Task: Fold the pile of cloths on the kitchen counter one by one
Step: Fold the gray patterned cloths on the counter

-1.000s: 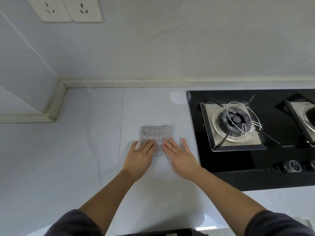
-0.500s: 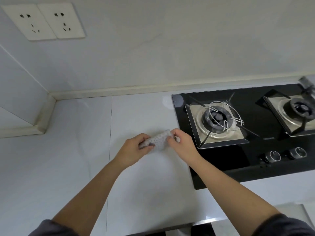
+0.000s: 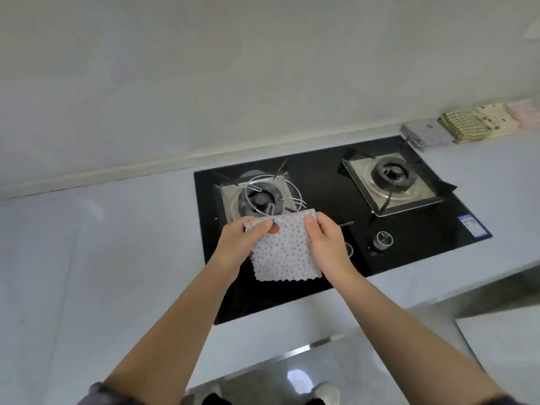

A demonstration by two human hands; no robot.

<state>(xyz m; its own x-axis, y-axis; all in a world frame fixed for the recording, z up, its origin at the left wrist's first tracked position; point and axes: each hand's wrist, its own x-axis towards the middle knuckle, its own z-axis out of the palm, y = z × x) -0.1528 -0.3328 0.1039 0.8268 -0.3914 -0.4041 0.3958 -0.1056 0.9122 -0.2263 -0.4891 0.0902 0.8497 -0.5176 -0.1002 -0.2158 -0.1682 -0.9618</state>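
Pale grey counter [image 3: 102,244] runs along a plain whitish wall [image 3: 204,83], and over its near edge a person holds up one cloth [image 3: 285,252] with both hands. The left hand [image 3: 236,244] pinches the top left corner, thumb on the near face and fingers curled behind. The right hand [image 3: 324,241] pinches the top right corner the same way. The cloth hangs flat between them, off the counter, its lower edge free.

It is a small, thin square, white with fine grey-blue dots and a zigzag-cut bottom edge. A red-orange patch shows beside the left thumb.

Under and behind it lies a glossy black glass hob [image 3: 318,182] set into the counter. At 12 o'clock from the cloth sits the left burner [image 3: 260,200] with a bent wire ring over it. The right burner [image 3: 390,173] is at 2 o'clock on a square steel tray, and a round knob [image 3: 382,238] is at 3 o'clock.

Farther out at 2 o'clock, against the wall, a row of folded cloths [image 3: 464,125] rests on the counter in grey, woven olive, cream and pink.
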